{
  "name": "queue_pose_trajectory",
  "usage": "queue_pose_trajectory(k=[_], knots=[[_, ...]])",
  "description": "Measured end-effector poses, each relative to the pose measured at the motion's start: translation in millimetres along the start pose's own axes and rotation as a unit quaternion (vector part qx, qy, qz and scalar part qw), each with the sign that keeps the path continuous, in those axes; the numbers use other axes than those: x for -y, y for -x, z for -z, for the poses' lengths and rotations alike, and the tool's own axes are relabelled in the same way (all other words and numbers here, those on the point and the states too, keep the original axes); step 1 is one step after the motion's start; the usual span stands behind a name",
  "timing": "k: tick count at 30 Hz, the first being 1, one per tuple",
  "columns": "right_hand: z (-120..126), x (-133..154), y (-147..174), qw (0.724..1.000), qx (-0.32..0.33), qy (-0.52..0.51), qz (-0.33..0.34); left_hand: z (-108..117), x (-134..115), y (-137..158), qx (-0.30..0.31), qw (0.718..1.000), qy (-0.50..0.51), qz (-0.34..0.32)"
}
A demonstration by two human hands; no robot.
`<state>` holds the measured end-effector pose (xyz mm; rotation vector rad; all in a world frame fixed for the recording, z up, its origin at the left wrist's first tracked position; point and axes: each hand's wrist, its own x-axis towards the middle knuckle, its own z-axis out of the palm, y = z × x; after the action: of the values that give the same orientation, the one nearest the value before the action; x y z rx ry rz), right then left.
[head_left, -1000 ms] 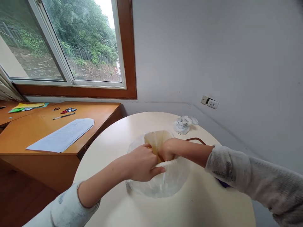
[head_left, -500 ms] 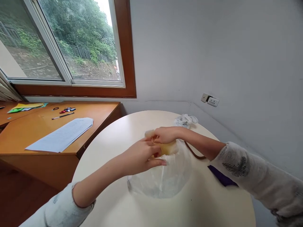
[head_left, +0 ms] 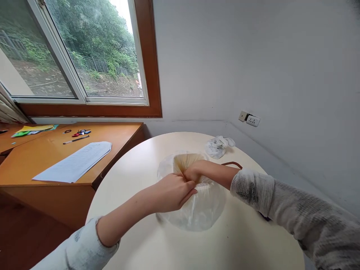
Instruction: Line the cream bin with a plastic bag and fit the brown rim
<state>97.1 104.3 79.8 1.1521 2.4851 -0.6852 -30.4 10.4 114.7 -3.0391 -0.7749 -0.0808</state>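
A rounded, translucent white bag (head_left: 194,215) stands on the round table, its gathered mouth facing up and showing a yellowish inside. My left hand (head_left: 173,193) is closed on the near left rim, thumb outside and fingers curled over the edge. Into the mouth reaches my right hand (head_left: 197,169), its fingers hidden inside, so I cannot see what they hold. A brown strap (head_left: 232,164) curves out behind my right forearm.
Crumpled clear plastic (head_left: 219,146) lies at the back of the cream round table (head_left: 132,168). On the wooden desk (head_left: 123,131) at left are papers (head_left: 75,161), a pen (head_left: 75,140) and small keys (head_left: 81,132). A wall socket (head_left: 253,120) is at right.
My right hand has gone from the far rim down into the bag. The mouth shows wider at the back, and the strap now appears farther back.
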Motion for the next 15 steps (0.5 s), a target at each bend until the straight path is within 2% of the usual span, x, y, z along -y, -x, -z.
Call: queue_pose_trajectory(k=[3,7,11,15], knots=[[16.2,4.1,14.5,0.999,0.047,0.020,0.008,1.2,3.6,-1.8,0.008,1.000,0.006,-0.002],[35.9,9.2,45.5,0.997,0.049,0.061,-0.007,4.9,7.0,-8.0,0.048,0.998,0.028,0.003],[24.6,7.8,61.0,0.989,0.079,0.122,-0.022,6.7,9.9,-21.6,0.101,0.995,0.014,0.009],[7.9,0.9,60.7,0.995,0.040,0.086,0.009,10.3,13.9,-34.0,0.173,0.985,0.007,0.015]])
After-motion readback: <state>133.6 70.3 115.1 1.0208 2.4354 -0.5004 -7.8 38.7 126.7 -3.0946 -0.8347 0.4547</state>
